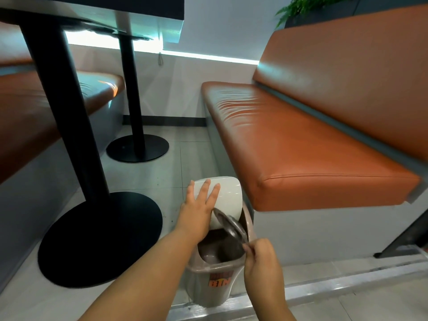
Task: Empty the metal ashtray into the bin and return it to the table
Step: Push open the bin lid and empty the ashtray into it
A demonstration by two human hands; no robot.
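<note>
left hand (199, 212) flat, fingers spread pushing bin (208, 274) lid (227, 200), right hand (261, 262) fingers pinching tilted ashtray (228, 224) over opening, tiled floor (143, 177), orange seats (301, 140)

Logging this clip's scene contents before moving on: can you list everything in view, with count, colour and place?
Bin: one, brown-grey with an orange label, on the floor beside the right bench.
Swing lid: one, white, tipped open on the bin.
Metal ashtray: one, silver-grey, tilted over the bin opening.
Benches: two, orange cushions, right and left.
Table pedestals: two, black, round bases on the floor.
Plant: one, green, top right.
Left hand: pressing the lid back.
Right hand: pinching the ashtray rim.
</note>
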